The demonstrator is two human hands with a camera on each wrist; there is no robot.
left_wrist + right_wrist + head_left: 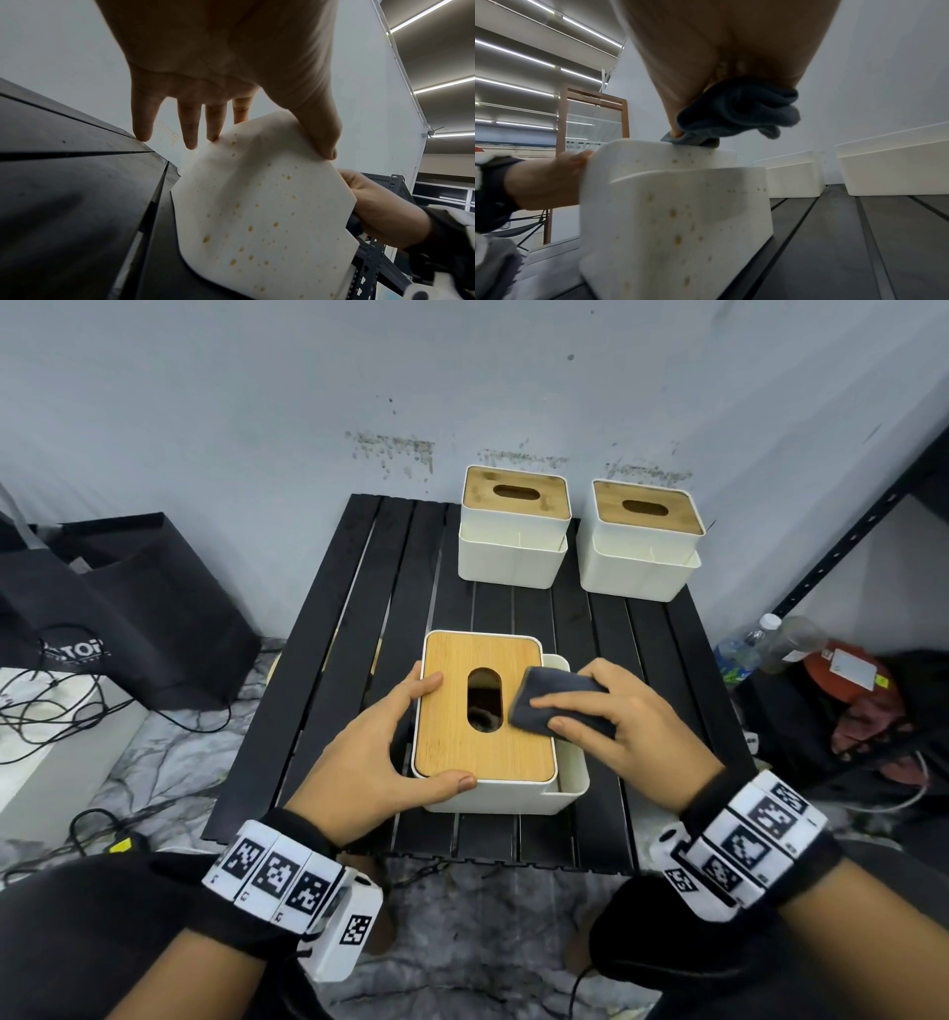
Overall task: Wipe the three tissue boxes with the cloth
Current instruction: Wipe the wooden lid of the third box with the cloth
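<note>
Three white tissue boxes with bamboo lids stand on a black slatted table (pixel 359 608). The near box (pixel 513 752) lies between my hands, and its white walls (pixel 680 213) carry brownish spots. My left hand (pixel 405 737) grips its left side, thumb at the front corner and index finger on the lid's far left edge. My right hand (pixel 631 711) holds a folded dark grey cloth (pixel 560 695) pressed on the lid's right part, beside the oval slot. In the right wrist view the cloth (pixel 736 109) is bunched under the palm. Two more boxes (pixel 513 526) (pixel 642 541) stand at the table's back.
A black bag (pixel 128 608) and loose cables (pixel 51 711) lie on the floor to the left. A black metal shelf frame (pixel 847 531), plastic bottles (pixel 770 639) and a red item stand to the right. A grey wall rises right behind the table.
</note>
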